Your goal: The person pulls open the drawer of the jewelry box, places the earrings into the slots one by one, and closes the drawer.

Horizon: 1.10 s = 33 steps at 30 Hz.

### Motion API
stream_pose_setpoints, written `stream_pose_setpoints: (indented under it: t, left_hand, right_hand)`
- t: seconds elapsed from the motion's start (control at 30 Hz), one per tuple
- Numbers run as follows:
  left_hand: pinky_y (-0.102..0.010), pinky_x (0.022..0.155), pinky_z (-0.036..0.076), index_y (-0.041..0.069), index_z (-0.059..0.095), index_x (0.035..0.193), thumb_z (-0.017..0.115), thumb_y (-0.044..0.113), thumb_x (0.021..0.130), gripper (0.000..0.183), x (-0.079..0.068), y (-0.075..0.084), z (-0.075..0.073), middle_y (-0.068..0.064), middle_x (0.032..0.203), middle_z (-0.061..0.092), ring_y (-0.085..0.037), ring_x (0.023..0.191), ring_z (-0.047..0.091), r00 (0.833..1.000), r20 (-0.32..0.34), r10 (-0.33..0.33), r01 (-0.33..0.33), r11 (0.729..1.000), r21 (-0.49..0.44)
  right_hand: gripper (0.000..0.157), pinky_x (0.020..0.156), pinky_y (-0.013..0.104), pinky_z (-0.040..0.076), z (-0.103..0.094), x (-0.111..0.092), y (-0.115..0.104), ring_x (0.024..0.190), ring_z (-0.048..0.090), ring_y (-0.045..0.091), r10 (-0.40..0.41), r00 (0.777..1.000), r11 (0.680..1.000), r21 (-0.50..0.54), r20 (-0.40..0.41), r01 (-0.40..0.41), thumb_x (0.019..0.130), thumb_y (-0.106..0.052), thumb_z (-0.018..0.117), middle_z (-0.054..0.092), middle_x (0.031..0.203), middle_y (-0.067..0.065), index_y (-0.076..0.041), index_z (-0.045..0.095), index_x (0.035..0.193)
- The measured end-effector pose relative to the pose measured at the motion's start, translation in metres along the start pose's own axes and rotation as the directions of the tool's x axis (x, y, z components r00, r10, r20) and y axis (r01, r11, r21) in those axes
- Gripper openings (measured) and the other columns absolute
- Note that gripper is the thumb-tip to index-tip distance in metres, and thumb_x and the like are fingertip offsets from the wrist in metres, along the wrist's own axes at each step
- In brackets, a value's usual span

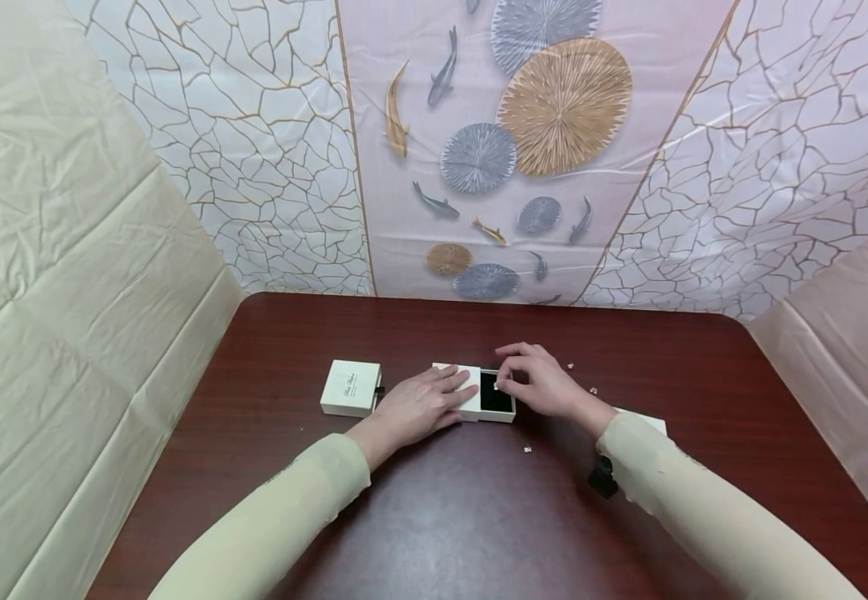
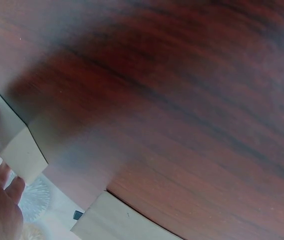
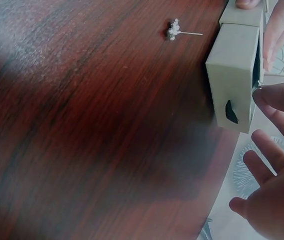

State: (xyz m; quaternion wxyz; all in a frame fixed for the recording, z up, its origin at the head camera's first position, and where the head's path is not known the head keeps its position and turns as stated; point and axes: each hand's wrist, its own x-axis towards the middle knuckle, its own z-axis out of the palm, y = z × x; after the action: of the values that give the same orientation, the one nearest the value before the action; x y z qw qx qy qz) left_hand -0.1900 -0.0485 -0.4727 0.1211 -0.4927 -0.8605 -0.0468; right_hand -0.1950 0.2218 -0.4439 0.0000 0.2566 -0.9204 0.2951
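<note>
My left hand (image 1: 422, 407) holds a small white jewelry box (image 1: 471, 406), its fingers spread over the top and the thumb against the near side. The box's drawer (image 1: 497, 403) is pulled partway out to the right and shows a black lining. Over that lining, my right hand (image 1: 542, 383) pinches a tiny sparkling earring (image 3: 260, 85) between thumb and forefinger, its other fingers loosely spread. The fingertips partly hide the earring. A black pull tab (image 3: 231, 112) shows on the drawer's end. Another stud earring (image 3: 173, 31) lies on the table near the box, its post pointing sideways.
A second white box (image 1: 350, 387) with lettering and a black tab stands left of my left hand. Two small earrings lie beyond my right wrist, one farther back (image 1: 571, 366). A white flat-looking item (image 1: 650, 422) is partly hidden under the right forearm. Patterned cloth hangs behind the table.
</note>
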Motion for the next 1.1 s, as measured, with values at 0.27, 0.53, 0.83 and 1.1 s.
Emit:
stream_pose_setpoints:
  t: [0.27, 0.53, 0.83, 1.1]
  left_hand:
    - [-0.043, 0.12, 0.045, 0.016, 0.064, 0.151, 0.068, 0.038, 0.106, 0.05, -0.0001, 0.0001, 0.0008, -0.013, 0.154, 0.06, -0.031, 0.145, 0.056, 1.0, 0.004, -0.006, 0.006, 1.0, 0.003]
    - [-0.043, 0.12, 0.045, 0.016, 0.064, 0.151, 0.067, 0.038, 0.106, 0.05, -0.0005, -0.0002, 0.0015, -0.012, 0.155, 0.06, -0.031, 0.145, 0.056, 1.0, -0.001, -0.005, 0.005, 1.0, 0.01]
    - [-0.043, 0.119, 0.046, 0.016, 0.064, 0.15, 0.068, 0.038, 0.105, 0.05, -0.0004, -0.0003, 0.0017, -0.012, 0.153, 0.061, -0.031, 0.144, 0.057, 1.0, -0.014, 0.0, 0.0, 1.0, 0.02]
    - [-0.045, 0.118, 0.047, 0.016, 0.065, 0.15, 0.068, 0.036, 0.105, 0.049, -0.0005, 0.0, 0.0007, -0.012, 0.153, 0.061, -0.031, 0.144, 0.057, 1.0, -0.012, -0.001, 0.001, 1.0, -0.003]
  right_hand:
    - [0.02, 0.119, 0.083, 0.013, 0.005, 0.0021, 0.0014, 0.15, 0.04, 0.052, 0.008, 1.0, 1.0, -0.02, 0.016, -0.008, 0.096, -0.005, 0.074, 0.057, 0.153, 0.025, -0.02, 0.07, 0.084]
    - [0.019, 0.119, 0.083, 0.011, 0.0089, 0.0035, 0.0046, 0.151, 0.038, 0.052, 0.019, 1.0, 0.999, -0.028, 0.012, -0.019, 0.095, -0.008, 0.077, 0.057, 0.154, 0.024, -0.021, 0.07, 0.083]
    - [0.02, 0.12, 0.076, 0.021, 0.0096, 0.0063, 0.0074, 0.15, 0.038, 0.056, -0.003, 1.0, 0.999, 0.033, 0.025, 0.003, 0.097, -0.004, 0.074, 0.056, 0.152, 0.029, -0.017, 0.07, 0.083]
    - [0.017, 0.117, 0.074, 0.029, 0.0069, 0.0075, 0.0085, 0.142, 0.041, 0.059, 0.03, 0.998, 0.994, 0.101, 0.055, -0.035, 0.098, -0.004, 0.073, 0.054, 0.152, 0.031, -0.013, 0.072, 0.084]
